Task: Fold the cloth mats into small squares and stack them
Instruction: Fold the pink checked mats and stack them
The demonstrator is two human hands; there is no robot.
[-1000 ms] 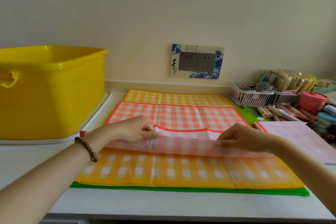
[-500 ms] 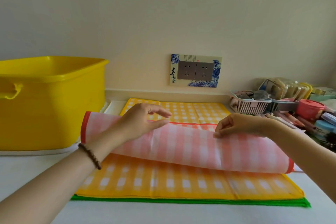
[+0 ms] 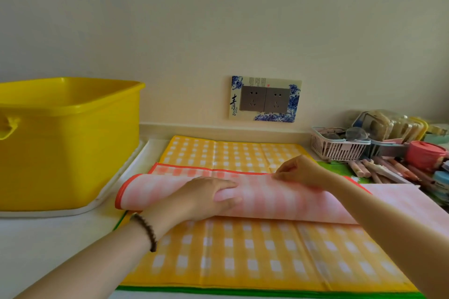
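Note:
A pink checked mat (image 3: 272, 198) with a red border lies doubled over on a yellow checked mat (image 3: 243, 255), its fold bulging towards me. A green mat (image 3: 255, 292) shows as a strip under the yellow one. My left hand (image 3: 209, 198) rests on the rounded fold at its middle, thumb beneath the bulge and fingers over the top. My right hand (image 3: 300, 171) pinches the folded-over edge near the mat's far red border (image 3: 206, 168).
A big yellow tub (image 3: 68, 143) stands on a white tray at the left. A white basket (image 3: 339, 145), a pink jar (image 3: 426, 155), pens and clutter crowd the right. A pale pink sheet (image 3: 413, 201) lies right of the mats. A wall socket (image 3: 264, 99) sits behind.
The near edge of the pink mat was lifted and carried away from me over its far half. My left hand has come down onto the fold; my right hand holds the edge near the far border.

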